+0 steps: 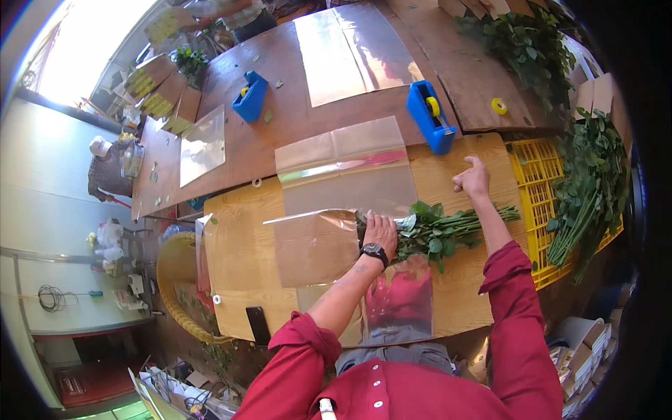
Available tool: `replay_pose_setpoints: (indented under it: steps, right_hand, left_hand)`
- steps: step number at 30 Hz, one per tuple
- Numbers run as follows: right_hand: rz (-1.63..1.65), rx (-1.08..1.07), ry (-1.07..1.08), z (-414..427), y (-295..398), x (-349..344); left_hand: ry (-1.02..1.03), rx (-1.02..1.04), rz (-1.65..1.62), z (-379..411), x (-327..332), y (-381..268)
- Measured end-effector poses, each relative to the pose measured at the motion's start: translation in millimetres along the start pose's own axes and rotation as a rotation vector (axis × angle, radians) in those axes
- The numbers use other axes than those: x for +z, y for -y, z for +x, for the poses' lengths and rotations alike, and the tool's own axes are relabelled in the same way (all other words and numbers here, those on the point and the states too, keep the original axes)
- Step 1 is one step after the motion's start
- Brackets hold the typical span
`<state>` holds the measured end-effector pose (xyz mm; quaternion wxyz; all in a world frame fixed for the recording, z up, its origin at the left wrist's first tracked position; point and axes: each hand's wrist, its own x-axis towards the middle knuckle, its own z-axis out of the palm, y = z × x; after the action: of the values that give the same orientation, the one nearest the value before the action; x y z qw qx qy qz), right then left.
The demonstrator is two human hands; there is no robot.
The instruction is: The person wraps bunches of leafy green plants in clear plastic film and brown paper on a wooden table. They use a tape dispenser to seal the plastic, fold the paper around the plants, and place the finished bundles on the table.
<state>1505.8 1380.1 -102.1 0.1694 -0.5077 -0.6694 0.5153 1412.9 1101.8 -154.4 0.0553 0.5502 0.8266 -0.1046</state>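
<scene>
A bundle of long-stemmed cut flowers (441, 231) lies across the wood-grain table, its stems pointing right and its heads hidden in a corrugated cardboard wrap (317, 247). My left hand (380, 231) lies over the bundle at the wrap's right edge, fingers bent over it; whether it grips is unclear. Clear plastic film sheets (346, 184) are spread under and behind the wrap. My right hand (472, 178) is raised above the table's right part, fingers partly curled and index finger extended, with nothing in it. Just beyond it stands a blue tape dispenser (431, 118) with yellow tape.
Another blue tape dispenser (250, 97) and a stack of film (357, 52) sit on the brown table. A yellow crate (541, 194) and leafy stems (588, 189) are at right. A phone (258, 325) lies at the near edge. Other people work beyond.
</scene>
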Motion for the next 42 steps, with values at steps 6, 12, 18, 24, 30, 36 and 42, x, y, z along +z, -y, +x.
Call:
replay_pose_setpoints:
  steps: [6,12,18,24,30,36,42]
  right_hand:
    - [0.237,0.094,0.262,-74.8,66.5,48.5]
    - [0.300,0.190,0.255,-110.3,67.3,97.2]
    - [0.293,0.280,0.170,-141.8,11.3,111.7]
    - [0.251,0.357,-0.007,-167.7,-1.8,114.0]
    - [0.212,0.373,-0.017,-172.7,-2.5,112.0]
    - [0.284,0.387,-0.031,-172.9,-1.8,116.6]
    - [0.328,0.338,-0.124,-175.9,-23.4,122.2]
  left_hand:
    - [-0.083,-0.042,-0.028,0.7,10.4,-2.9]
    - [-0.137,-0.084,-0.059,2.1,12.7,-11.6]
    - [-0.040,-0.104,-0.057,2.9,2.6,-12.8]
    - [-0.003,-0.105,-0.061,-0.2,-1.3,-11.8]
    - [-0.112,-0.108,-0.109,-5.1,0.2,-9.6]
    - [-0.166,-0.136,-0.243,-3.9,5.3,-2.4]
    - [-0.108,-0.055,-0.326,-6.0,-8.8,3.5]
